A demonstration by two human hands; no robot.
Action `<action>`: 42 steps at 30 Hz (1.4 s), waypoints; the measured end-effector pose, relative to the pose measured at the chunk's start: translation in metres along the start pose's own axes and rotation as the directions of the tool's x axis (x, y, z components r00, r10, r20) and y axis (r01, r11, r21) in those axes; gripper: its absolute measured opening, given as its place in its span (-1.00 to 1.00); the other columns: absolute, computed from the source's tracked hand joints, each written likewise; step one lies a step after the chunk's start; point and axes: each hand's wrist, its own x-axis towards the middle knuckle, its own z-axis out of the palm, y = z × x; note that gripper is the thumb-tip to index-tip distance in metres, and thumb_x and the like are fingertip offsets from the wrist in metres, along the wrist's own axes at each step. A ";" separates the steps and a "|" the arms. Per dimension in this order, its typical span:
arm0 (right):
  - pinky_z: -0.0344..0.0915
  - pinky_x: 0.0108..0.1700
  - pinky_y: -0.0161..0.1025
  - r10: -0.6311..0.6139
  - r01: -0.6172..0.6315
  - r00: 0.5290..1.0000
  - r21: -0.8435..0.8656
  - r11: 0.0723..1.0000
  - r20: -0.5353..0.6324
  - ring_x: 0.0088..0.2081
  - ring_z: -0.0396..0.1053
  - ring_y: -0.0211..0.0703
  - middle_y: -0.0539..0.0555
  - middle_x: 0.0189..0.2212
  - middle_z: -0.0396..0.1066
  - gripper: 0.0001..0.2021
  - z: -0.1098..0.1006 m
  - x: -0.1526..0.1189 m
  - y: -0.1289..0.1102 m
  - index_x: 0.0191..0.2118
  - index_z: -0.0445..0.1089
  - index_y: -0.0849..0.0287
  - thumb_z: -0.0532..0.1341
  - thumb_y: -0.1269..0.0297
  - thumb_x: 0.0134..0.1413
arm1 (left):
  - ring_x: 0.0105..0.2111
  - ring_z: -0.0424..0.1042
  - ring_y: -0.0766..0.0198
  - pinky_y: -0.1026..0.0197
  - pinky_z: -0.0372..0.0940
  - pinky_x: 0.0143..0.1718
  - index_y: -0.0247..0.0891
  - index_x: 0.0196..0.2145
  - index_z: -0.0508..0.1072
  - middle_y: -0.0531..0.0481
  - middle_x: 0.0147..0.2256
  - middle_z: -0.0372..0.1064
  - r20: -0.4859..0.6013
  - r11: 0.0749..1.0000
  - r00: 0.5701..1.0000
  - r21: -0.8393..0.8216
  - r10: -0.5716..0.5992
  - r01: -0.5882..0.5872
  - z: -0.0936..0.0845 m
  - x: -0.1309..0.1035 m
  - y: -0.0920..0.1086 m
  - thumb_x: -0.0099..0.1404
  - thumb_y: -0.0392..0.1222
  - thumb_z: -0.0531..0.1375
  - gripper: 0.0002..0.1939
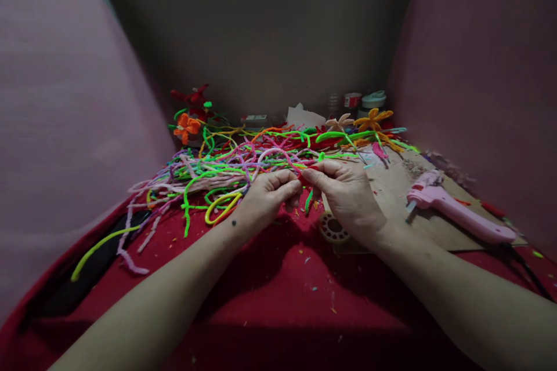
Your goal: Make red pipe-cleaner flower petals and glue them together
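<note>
Both my hands meet over the middle of the table, fingers pinched close together. Between the fingertips shows a small piece of red pipe cleaner [301, 176], mostly covered by the fingers. My left hand [275, 190] is closed on it from one side, my right hand [342, 188] from the other. Just beyond them spreads a tangled heap of pipe cleaners [226, 171] in pink, lilac, green, yellow and orange. A roll of tape [334, 227] stands partly hidden by my right hand.
A pink glue gun [461, 211] lies on a cardboard sheet [394, 185] at the right, its cord trailing off. Pipe-cleaner flowers, one orange [188, 127] and one amber [374, 120], stand at the back near a lidded jar [373, 101]. Scraps dot the red cloth [278, 295]. A dark flat object [93, 261] lies left.
</note>
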 end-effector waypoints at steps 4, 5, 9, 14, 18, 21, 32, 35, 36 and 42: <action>0.22 -0.40 -0.29 0.033 -0.067 0.988 0.223 0.972 0.154 -0.51 0.26 -0.29 -0.02 -0.59 0.34 -0.83 0.003 0.000 0.005 -0.49 0.40 0.21 0.23 0.21 -0.05 | -0.59 0.22 0.43 0.33 0.15 -0.47 -0.32 -0.57 0.31 0.09 -0.62 0.26 -0.085 0.999 0.995 0.007 0.048 -0.047 0.004 -0.001 -0.003 0.24 -0.18 0.08 -0.74; 0.23 -0.39 -0.29 0.037 -0.090 0.979 0.264 0.960 0.201 -0.51 0.27 -0.28 -0.02 -0.60 0.33 -0.81 0.004 0.000 0.006 -0.49 0.39 0.22 0.23 0.19 -0.04 | -0.58 0.23 0.42 0.33 0.17 -0.46 -0.32 -0.56 0.32 0.09 -0.61 0.27 -0.062 0.999 0.997 -0.012 0.044 -0.045 0.003 -0.001 -0.003 0.25 -0.16 0.08 -0.73; 0.19 -0.46 -0.34 0.076 -0.117 0.981 0.231 0.966 0.177 -0.56 0.23 -0.34 -0.04 -0.64 0.29 -0.75 0.003 0.001 0.005 -0.57 0.34 0.23 0.25 0.16 -0.07 | -0.53 0.29 0.38 0.30 0.19 -0.42 -0.34 -0.50 0.42 0.05 -0.55 0.35 -0.006 1.000 1.000 0.006 -0.025 0.025 -0.008 0.000 0.002 0.17 -0.11 0.17 -0.78; 0.01 -0.66 -0.41 0.206 -0.236 0.928 0.060 0.970 0.310 -0.70 0.14 -0.42 -0.05 -0.67 0.30 -0.73 0.005 -0.005 -0.004 -0.54 0.35 0.24 0.18 0.14 0.01 | -0.49 0.28 0.42 0.35 0.17 -0.44 -0.23 -0.24 0.47 0.09 -0.44 0.39 -0.114 0.994 0.993 -0.105 0.006 -0.018 -0.015 0.000 0.006 0.11 -0.16 0.23 -0.78; -0.11 -0.70 -0.43 0.274 -0.304 0.900 0.037 0.952 0.339 -0.74 0.05 -0.46 -0.07 -0.71 0.26 -0.70 0.009 -0.009 -0.003 -0.58 0.36 0.26 0.25 0.10 -0.10 | -0.53 0.27 0.41 0.34 0.15 -0.48 -0.30 -0.36 0.50 0.06 -0.51 0.36 -0.041 0.978 0.998 -0.207 -0.043 0.033 -0.012 0.000 -0.001 0.10 -0.17 0.23 -0.84; -0.20 -0.72 -0.42 0.315 -0.353 0.882 0.048 0.935 0.351 -0.76 -0.03 -0.48 -0.10 -0.77 0.19 -0.70 0.009 -0.009 -0.002 -0.61 0.35 0.25 0.26 0.10 -0.13 | -0.58 0.22 0.41 0.34 0.10 -0.53 -0.32 -0.49 0.43 0.09 -0.60 0.28 -0.088 0.995 0.996 -0.093 -0.032 0.024 -0.012 0.000 -0.001 0.12 -0.16 0.21 -0.84; -0.25 -0.78 -0.41 0.402 -0.444 0.836 0.029 0.896 0.374 -0.83 -0.12 -0.45 -0.14 -0.89 0.05 -0.79 0.007 -0.009 0.007 -0.64 0.33 0.25 0.19 0.27 -0.10 | -0.45 0.24 0.33 0.28 0.13 -0.39 -0.28 -0.51 0.34 0.02 -0.49 0.27 -0.010 0.615 0.851 0.696 0.525 -0.371 -0.012 -0.001 -0.005 0.21 -0.29 0.08 -0.85; -0.27 -0.78 -0.41 0.433 -0.470 0.838 0.036 0.882 0.331 -0.83 -0.15 -0.46 -0.15 -0.90 0.00 -0.79 0.008 -0.008 0.006 -0.65 0.33 0.25 0.18 0.30 -0.11 | -0.48 0.24 0.36 0.31 0.15 -0.42 -0.30 -0.49 0.37 0.05 -0.51 0.28 -0.106 0.811 0.919 0.517 0.379 -0.275 -0.011 -0.001 -0.004 0.20 -0.25 0.09 -0.86; -0.28 -0.78 -0.41 0.436 -0.474 0.837 0.041 0.879 0.329 -0.83 -0.16 -0.46 -0.15 -0.91 -0.02 -0.79 0.007 -0.008 0.005 -0.66 0.33 0.26 0.19 0.30 -0.12 | -0.51 0.24 0.37 0.31 0.15 -0.45 -0.30 -0.45 0.40 0.06 -0.52 0.29 -0.097 0.891 0.960 0.406 0.265 -0.205 -0.012 -0.001 -0.002 0.20 -0.22 0.10 -0.87; -0.23 -0.78 -0.43 0.464 -0.535 0.805 0.112 0.838 0.370 -0.82 -0.12 -0.48 -0.14 -0.86 0.09 -0.89 0.006 -0.007 -0.002 -0.64 0.32 0.25 0.23 0.37 -0.24 | -0.57 0.24 0.41 0.34 0.15 -0.51 -0.32 -0.44 0.42 0.09 -0.56 0.30 0.009 0.995 0.999 0.093 -0.039 0.038 -0.016 -0.002 0.005 0.11 -0.17 0.18 -0.85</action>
